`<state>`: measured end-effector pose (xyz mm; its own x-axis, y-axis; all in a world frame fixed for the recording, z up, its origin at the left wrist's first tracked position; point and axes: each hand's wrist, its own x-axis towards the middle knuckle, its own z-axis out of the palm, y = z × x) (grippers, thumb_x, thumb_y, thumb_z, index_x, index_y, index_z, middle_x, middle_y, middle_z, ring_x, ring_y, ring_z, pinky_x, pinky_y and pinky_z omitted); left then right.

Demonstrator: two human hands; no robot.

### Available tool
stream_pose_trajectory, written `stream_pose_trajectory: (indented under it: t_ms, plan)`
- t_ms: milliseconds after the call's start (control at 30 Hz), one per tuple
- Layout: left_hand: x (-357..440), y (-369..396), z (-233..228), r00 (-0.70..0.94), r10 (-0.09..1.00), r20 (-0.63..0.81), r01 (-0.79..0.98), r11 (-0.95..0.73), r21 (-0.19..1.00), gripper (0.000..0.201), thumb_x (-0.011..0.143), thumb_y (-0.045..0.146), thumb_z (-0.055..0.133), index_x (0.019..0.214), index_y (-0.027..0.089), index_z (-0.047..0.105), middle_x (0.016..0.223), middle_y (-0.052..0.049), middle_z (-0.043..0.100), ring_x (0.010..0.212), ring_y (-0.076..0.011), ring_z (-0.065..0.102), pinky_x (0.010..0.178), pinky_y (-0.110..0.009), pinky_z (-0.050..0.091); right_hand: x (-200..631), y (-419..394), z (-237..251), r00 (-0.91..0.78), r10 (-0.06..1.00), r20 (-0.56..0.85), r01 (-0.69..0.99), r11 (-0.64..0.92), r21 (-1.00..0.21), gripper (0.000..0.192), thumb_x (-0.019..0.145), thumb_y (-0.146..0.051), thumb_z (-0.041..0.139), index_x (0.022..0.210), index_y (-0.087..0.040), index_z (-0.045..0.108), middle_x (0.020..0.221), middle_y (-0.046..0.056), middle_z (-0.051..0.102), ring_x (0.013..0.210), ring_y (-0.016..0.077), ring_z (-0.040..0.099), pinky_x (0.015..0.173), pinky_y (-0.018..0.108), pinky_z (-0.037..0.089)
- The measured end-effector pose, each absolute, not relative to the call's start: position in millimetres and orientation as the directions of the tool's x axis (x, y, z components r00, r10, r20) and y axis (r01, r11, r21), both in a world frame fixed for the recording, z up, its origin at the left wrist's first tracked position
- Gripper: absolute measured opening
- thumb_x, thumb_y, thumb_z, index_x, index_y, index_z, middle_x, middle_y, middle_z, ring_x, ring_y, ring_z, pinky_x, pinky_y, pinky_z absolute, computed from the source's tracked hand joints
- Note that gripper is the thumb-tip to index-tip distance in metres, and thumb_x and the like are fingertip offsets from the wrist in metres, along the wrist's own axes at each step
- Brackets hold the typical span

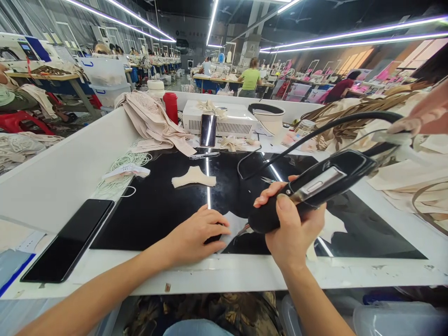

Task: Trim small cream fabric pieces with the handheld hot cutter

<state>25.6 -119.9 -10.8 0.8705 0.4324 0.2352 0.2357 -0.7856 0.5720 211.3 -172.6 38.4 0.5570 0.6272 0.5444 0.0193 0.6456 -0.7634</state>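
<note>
Right hand (292, 228) grips the black corded cutting tool (308, 193), tip down on the pale fabric piece (233, 224) that the left hand (196, 235) pins flat, fingers spread, on the black mat (154, 210). Trimming looks underway; steady guidance is needed next.

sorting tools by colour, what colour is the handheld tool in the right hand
Black, with a silver panel on top; the handheld tool shows best in the head view.

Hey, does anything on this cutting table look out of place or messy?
Mostly orderly. One oddity: a dark phone lies at the table's near-left corner, its end just past the front edge. The right hand grips the black corded tool; the left hand presses pale fabric.
</note>
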Motion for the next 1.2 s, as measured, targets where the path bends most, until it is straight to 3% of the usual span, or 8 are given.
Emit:
stream_pose_trajectory:
  t_ms: [133,900,1200]
  plan:
    - [25.1,-119.0,-9.3,0.884,0.422,0.200,0.238,-0.776,0.584,0.032,0.092,0.023,0.070,0.123,0.029,0.068,0.132,-0.002,0.067,0.126,-0.0210,0.058,0.125,-0.053,0.016,204.2,-177.5,37.4,0.531,0.647,0.548,-0.022,0.656,-0.754,0.033,0.086,-0.029,0.076,0.113,-0.026,0.057,0.084,-0.004,0.066,0.064,0.0126,0.062,0.061,0.031,0.055]
    - [26.7,-119.3,-10.4,0.888,0.414,0.198,0.238,-0.784,0.573,0.033,0.091,0.031,0.073,0.124,0.030,0.067,0.134,-0.004,0.066,0.129,-0.0239,0.056,0.123,-0.063,0.018,195.8,-182.8,35.6,0.513,0.695,0.504,-0.021,0.597,-0.802,0.031,0.087,-0.028,0.074,0.112,-0.027,0.056,0.085,-0.003,0.063,0.063,0.0134,0.062,0.061,0.033,0.055]
    - [28.1,-118.4,-7.3,0.894,0.416,0.168,0.250,-0.773,0.583,0.038,0.086,0.036,0.080,0.121,0.028,0.069,0.134,-0.006,0.066,0.132,-0.0267,0.055,0.121,-0.067,0.018,187.1,-189.5,35.2,0.482,0.732,0.482,-0.093,0.589,-0.803,0.037,0.084,-0.033,0.076,0.114,-0.027,0.055,0.085,-0.003,0.062,0.065,0.0139,0.061,0.064,0.034,0.056]
